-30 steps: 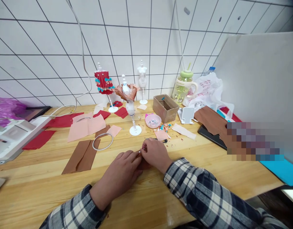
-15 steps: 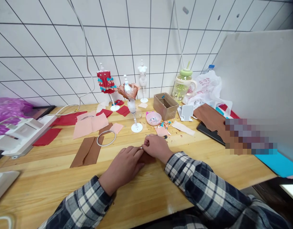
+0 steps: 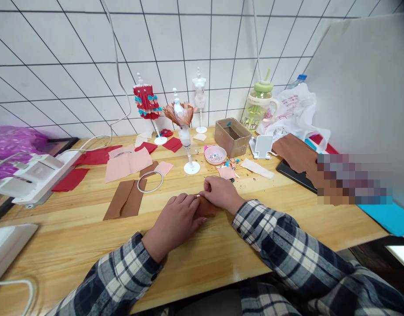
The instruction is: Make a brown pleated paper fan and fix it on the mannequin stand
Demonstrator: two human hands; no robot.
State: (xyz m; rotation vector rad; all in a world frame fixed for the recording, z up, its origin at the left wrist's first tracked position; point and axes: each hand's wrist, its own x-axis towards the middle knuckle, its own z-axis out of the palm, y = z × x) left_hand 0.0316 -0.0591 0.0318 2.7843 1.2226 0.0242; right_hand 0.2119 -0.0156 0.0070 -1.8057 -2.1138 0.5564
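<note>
My right hand (image 3: 221, 192) is in a narrow pinch, thumb and fingers drawn together at the upper edge of a brown piece (image 3: 205, 208). My left hand (image 3: 172, 226) lies over the piece's left side, fingers bent, thumb set apart near its lower edge; whether those fingers clamp it, I cannot tell. The piece sits between both hands, low at the tabletop (image 3: 221, 254). A small white spot shows between my fingertips; its nature is too small to tell.

Directly beyond the grip stands a dress form (image 3: 184, 136), upright, with brown and peach ruffles about its upper part. Left of the grip: a metal ring (image 3: 150, 191), partly over folded brown sheets (image 3: 124, 199). Beyond my right hand: a peach square (image 3: 227, 172), then a pink bowl (image 3: 215, 160) of small shiny pieces, with an open cardboard box (image 3: 232, 142) behind it. Farther left and beyond: a second form in a red dress (image 3: 146, 102) with blue bows.
</note>
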